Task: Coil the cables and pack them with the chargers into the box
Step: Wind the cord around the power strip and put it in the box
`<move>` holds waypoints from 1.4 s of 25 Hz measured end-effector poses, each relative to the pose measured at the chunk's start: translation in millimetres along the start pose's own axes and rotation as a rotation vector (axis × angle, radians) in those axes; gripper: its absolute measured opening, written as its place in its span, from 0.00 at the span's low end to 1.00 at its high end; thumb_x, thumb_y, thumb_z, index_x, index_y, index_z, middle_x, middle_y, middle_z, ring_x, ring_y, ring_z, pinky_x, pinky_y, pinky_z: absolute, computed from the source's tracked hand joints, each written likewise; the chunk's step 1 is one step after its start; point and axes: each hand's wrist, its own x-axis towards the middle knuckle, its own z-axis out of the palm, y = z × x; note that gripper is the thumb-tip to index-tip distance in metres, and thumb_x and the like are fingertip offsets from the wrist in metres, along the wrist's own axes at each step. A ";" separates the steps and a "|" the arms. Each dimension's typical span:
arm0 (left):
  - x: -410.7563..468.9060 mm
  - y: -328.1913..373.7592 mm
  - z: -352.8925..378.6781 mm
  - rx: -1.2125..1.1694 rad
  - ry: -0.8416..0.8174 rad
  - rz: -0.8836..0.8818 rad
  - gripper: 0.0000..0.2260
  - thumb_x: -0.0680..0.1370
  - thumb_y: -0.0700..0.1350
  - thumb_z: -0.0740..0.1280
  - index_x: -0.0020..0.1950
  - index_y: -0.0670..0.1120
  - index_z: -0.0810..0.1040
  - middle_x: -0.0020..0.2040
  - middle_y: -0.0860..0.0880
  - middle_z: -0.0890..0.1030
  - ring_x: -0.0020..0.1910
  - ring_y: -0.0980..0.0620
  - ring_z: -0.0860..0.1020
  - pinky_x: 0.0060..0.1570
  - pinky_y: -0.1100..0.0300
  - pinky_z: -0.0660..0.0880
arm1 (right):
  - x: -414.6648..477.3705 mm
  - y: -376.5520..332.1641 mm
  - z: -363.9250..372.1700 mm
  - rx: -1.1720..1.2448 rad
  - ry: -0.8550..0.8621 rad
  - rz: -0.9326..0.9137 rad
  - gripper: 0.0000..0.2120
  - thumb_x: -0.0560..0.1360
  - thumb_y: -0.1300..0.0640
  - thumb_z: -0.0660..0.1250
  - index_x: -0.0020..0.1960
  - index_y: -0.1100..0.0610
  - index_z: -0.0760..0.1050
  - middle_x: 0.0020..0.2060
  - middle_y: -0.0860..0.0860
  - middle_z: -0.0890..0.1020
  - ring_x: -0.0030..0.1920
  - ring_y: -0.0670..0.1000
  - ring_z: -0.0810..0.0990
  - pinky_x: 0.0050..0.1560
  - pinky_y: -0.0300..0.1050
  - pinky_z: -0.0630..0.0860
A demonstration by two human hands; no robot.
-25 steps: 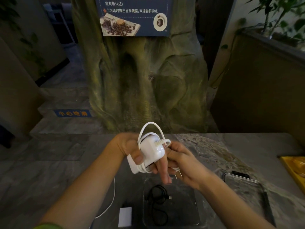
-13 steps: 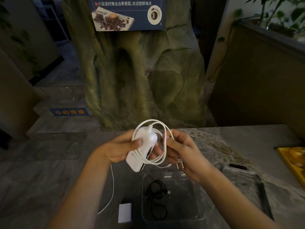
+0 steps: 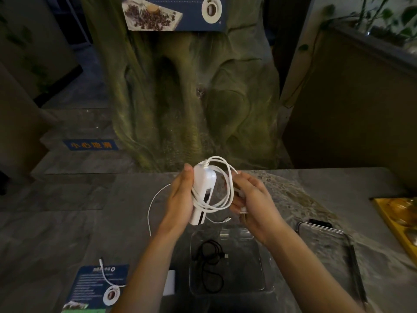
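A: Fingers?
B: Left hand (image 3: 180, 196) curls round the charger (image 3: 204, 188); right hand (image 3: 251, 199) pinches the cable (image 3: 228, 184) looped about it, above the box (image 3: 246, 269)
A: Step?
B: Coiling, I'd judge. Next, tuck the loose end, then lower both in

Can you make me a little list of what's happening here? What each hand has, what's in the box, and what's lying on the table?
Left hand: holds the white charger
Right hand: pinches loops of the white cable wound loosely round that charger
Clear box: open, with a black cable inside
Lid: on the table, right of the box
Second charger: on the table, left of the box
Blue card: near left, with a loose cable end on it
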 end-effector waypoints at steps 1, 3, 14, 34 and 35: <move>0.0 -0.8 1.6 -0.052 0.026 -0.017 0.30 0.74 0.67 0.60 0.64 0.47 0.76 0.60 0.47 0.80 0.61 0.49 0.77 0.66 0.48 0.71 | 1.2 -0.1 0.1 -0.009 0.036 0.016 0.15 0.80 0.59 0.60 0.39 0.56 0.80 0.26 0.51 0.69 0.25 0.46 0.64 0.29 0.43 0.60; -0.8 -2.5 3.9 -0.118 0.050 -0.040 0.22 0.79 0.60 0.58 0.59 0.45 0.78 0.50 0.48 0.83 0.51 0.51 0.80 0.55 0.54 0.75 | 4.0 -0.4 -3.1 -0.054 0.072 0.029 0.20 0.81 0.61 0.58 0.36 0.53 0.84 0.33 0.55 0.77 0.33 0.52 0.72 0.39 0.49 0.69; -8.4 -11.7 -0.1 -0.123 -0.087 -0.047 0.21 0.80 0.56 0.56 0.49 0.40 0.78 0.34 0.48 0.80 0.31 0.55 0.77 0.31 0.63 0.74 | 10.1 8.8 -42.2 -0.890 0.141 -0.163 0.12 0.78 0.52 0.66 0.41 0.59 0.82 0.33 0.56 0.85 0.37 0.52 0.85 0.47 0.50 0.81; -11.7 -7.3 13.2 -0.034 0.149 0.030 0.21 0.82 0.56 0.53 0.57 0.42 0.78 0.53 0.45 0.82 0.53 0.51 0.80 0.54 0.60 0.77 | -7.3 30.5 3.6 0.479 0.041 0.158 0.22 0.74 0.66 0.66 0.67 0.68 0.67 0.49 0.60 0.80 0.44 0.53 0.82 0.47 0.44 0.81; -11.2 -8.1 12.1 -0.017 0.169 0.058 0.25 0.81 0.60 0.54 0.59 0.41 0.77 0.55 0.43 0.81 0.56 0.48 0.79 0.59 0.53 0.75 | -7.9 29.3 2.7 0.452 0.070 0.137 0.19 0.76 0.64 0.65 0.66 0.63 0.69 0.47 0.58 0.81 0.43 0.53 0.82 0.46 0.46 0.81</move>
